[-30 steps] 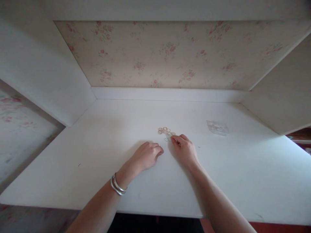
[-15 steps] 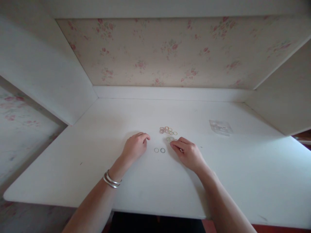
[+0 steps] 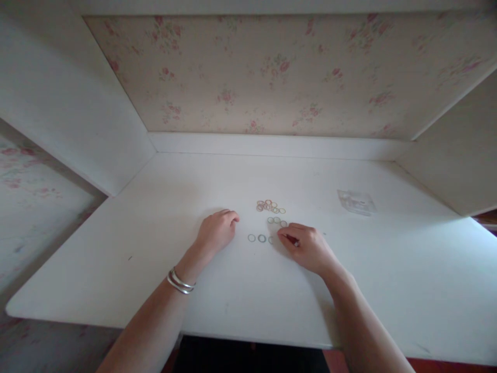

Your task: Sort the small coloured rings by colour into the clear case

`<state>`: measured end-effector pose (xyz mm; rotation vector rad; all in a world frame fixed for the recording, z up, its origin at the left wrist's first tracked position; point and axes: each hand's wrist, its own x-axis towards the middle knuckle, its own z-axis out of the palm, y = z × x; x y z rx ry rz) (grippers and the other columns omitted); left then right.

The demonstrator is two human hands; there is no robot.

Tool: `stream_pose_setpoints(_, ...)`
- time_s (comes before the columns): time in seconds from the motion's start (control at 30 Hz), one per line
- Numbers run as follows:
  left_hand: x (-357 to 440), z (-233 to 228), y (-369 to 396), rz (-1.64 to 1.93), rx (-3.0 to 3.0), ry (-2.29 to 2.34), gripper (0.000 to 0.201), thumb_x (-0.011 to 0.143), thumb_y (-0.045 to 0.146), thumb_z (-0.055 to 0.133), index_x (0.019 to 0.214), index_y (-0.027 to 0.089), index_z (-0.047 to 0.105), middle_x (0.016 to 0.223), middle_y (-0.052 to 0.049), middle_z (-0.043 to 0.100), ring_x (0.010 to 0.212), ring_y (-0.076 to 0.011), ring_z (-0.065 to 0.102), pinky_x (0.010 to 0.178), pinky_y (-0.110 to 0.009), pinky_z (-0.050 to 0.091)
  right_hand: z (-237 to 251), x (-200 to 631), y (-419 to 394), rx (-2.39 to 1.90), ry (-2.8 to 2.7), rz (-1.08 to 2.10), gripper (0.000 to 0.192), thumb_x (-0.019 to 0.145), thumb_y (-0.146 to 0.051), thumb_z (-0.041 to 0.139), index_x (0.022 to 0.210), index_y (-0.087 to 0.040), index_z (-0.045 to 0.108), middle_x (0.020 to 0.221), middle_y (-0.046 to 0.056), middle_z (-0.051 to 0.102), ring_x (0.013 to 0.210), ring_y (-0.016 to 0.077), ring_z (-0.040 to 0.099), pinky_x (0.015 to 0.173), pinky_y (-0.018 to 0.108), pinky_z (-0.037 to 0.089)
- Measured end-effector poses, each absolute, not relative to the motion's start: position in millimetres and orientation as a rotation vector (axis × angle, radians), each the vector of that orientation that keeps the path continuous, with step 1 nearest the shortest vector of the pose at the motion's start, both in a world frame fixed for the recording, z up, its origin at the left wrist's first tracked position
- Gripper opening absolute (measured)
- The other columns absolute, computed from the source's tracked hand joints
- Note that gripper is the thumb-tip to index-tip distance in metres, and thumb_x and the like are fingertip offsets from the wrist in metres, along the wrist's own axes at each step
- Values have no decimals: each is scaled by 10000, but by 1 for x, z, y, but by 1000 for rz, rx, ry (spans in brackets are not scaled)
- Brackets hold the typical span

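Observation:
Several small coloured rings (image 3: 270, 206) lie in a loose heap near the middle of the white table (image 3: 116, 248). A few greenish ones (image 3: 276, 220) lie just nearer me, and a short row of blue-green rings (image 3: 257, 238) lies between my hands. My right hand (image 3: 306, 247) rests on the table with its fingertips touching the right end of that row, fingers curled. My left hand (image 3: 216, 230), with two silver bangles (image 3: 178, 282) at the wrist, lies loosely curled on the table left of the row, holding nothing that I can see.
A small clear plastic bag (image 3: 356, 201) lies at the right rear of the table. White side panels (image 3: 73, 109) and a floral back wall (image 3: 272, 72) enclose the table on three sides. The front edge runs below my forearms.
My left hand slid left and uncovered two rings. My right hand pulled back from the heap, and a third ring now lies at the row's right end under its fingertips.

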<state>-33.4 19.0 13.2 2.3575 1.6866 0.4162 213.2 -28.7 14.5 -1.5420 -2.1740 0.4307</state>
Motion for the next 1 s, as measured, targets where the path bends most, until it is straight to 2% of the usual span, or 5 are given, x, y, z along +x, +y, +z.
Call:
stream_pose_setpoints(0.13,-33,15,18,391,2353,1701,265,839,142,437,904,251,670,969,-4,687,898,-156,610,818,-267,457,12,218,-26,-1656,-2024,348,245,835,-271,452,847,-228,693,779,24,658,638,117,556,602,222,399)
stream_pose_setpoints(0.4,-33,11,20,399,2377,1697,258,833,136,441,889,260,660,964,8,688,888,-159,615,788,-274,454,17,212,-31,-1486,-2276,586,212,836,-274,494,842,-267,706,761,-11,631,628,96,541,586,214,380)
stream_pose_setpoints(0.57,-33,10,20,406,2364,1699,253,839,141,436,895,261,652,967,10,686,887,-160,611,771,-272,449,14,206,-32,-1537,-2328,498,261,888,-244,418,866,-260,678,837,3,630,743,118,574,657,229,394)
stream_pose_setpoints(0.87,-32,8,19,414,2362,1681,244,845,136,436,907,255,639,958,-4,682,887,-159,612,797,-269,442,10,193,-36,-1406,-2263,439,266,939,-248,358,982,-228,620,910,25,616,793,118,598,723,232,446)
stream_pose_setpoints(1.0,-32,9,19,390,2370,1698,230,847,142,440,912,250,634,965,-3,682,884,-159,616,769,-264,444,6,188,-35,-1342,-2283,432,238,932,-238,387,985,-232,619,906,25,624,790,124,606,720,239,456)
